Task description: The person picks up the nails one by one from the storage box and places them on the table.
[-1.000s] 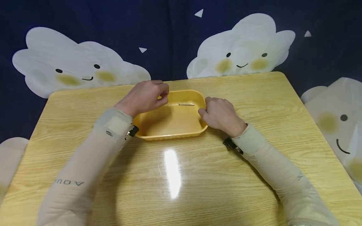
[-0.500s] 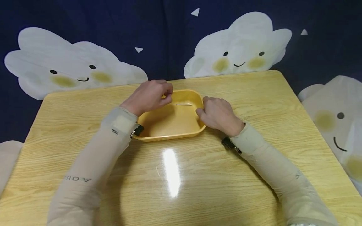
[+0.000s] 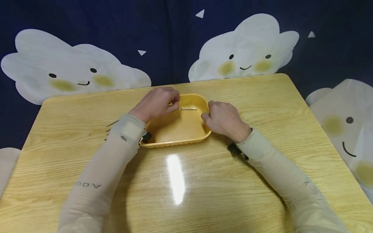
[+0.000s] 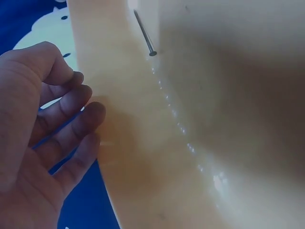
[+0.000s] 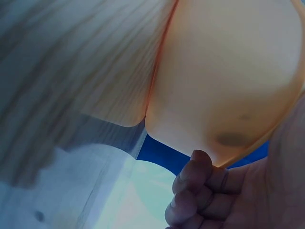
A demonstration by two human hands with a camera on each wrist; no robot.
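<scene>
A yellow plastic tray (image 3: 183, 127) sits on the wooden table. One nail (image 3: 188, 109) lies in it along the far wall, and the left wrist view shows the nail's flat head (image 4: 152, 53) clearly. My left hand (image 3: 159, 103) hovers over the tray's far left part, to the left of the nail. Its fingers are loosely bent, the thumb close to the forefinger, and nothing shows between them. My right hand (image 3: 224, 118) grips the tray's right rim, thumb inside and fingers outside. In the right wrist view the curled fingers (image 5: 195, 174) show beside the rim.
Several thin dark metal pieces (image 3: 112, 124) lie on the table, partly hidden by the left sleeve (image 3: 102, 168). The wooden tabletop (image 3: 209, 181) reaches back to a dark blue curtain (image 3: 175, 38) with printed clouds. Light glares off the table in front of the tray.
My left hand has moved a little to the right, towards the nail. The thin metal pieces have come into sight beside the left sleeve. My right hand keeps its grip on the tray.
</scene>
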